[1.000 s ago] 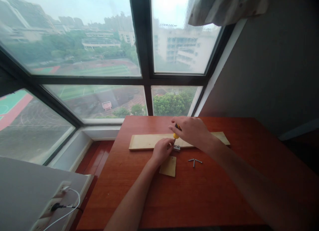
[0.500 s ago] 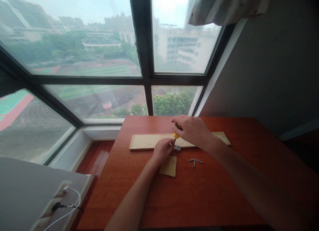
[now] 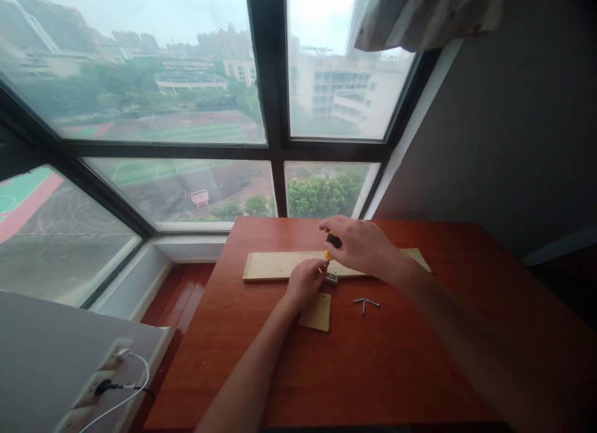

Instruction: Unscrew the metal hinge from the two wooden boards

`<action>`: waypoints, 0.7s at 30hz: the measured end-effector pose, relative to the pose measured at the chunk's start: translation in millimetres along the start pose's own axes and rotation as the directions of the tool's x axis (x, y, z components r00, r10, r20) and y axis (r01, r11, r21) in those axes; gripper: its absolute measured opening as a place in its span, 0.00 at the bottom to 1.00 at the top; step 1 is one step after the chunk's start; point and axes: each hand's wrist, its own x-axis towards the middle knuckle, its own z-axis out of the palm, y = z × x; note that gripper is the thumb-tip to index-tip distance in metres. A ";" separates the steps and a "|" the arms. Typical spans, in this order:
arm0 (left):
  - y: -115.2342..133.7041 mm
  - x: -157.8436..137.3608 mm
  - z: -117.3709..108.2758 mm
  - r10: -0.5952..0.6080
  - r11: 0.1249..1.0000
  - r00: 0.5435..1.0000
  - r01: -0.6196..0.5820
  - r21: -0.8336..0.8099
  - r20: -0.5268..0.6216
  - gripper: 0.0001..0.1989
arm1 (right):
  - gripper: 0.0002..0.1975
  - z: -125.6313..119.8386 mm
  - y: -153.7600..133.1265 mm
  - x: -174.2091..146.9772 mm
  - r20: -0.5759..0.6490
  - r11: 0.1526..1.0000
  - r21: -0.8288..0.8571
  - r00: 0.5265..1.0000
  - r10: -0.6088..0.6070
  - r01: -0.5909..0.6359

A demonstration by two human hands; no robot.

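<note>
My right hand (image 3: 359,239) grips a yellow-and-black screwdriver (image 3: 334,239) from above, its shaft pointing down at a small metal hinge (image 3: 331,278). The hinge lies at the near edge of a long pale wooden board (image 3: 265,266). My left hand (image 3: 306,281) rests on the board beside the hinge, its fingers closed together near the screwdriver's tip; what they pinch is hidden. Just below that hand lies a small wooden piece (image 3: 316,312) with a hole near its top edge. To the right, several screws (image 3: 364,303) lie loose.
Everything rests on a reddish-brown table (image 3: 373,371). Large windows (image 3: 186,190) stand behind its far edge, and a grey wall (image 3: 494,147) rises at the right. At lower left, a white cable (image 3: 147,374) and a black plug (image 3: 103,387) sit in wall sockets.
The screwdriver handle has turned slightly in my right hand, showing more of its black part. My left hand, the board and the screws stay in place.
</note>
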 end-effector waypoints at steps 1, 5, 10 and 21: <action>0.3 -0.1 -0.1 -0.004 1.000 1.000 0.004 0.003 0.001 0.10 | 0.16 -1.3 0.3 -1.0 0.002 1.000 0.014 1.000 -0.019 0.019; 1.4 -0.4 0.3 -0.017 1.000 1.000 0.018 0.014 -0.010 0.08 | 0.16 -5.8 1.5 -4.1 0.009 0.993 0.083 0.996 -0.086 0.085; 1.1 -1.1 2.0 -0.044 0.999 0.998 0.045 0.031 -0.034 0.07 | 0.15 -5.4 -0.5 -3.5 0.017 0.992 0.093 0.996 -0.089 0.087; -1.7 -0.5 2.6 -0.047 0.998 0.999 0.048 0.036 -0.005 0.09 | 0.24 -4.0 -0.7 -2.3 0.029 0.994 0.082 0.997 -0.073 0.070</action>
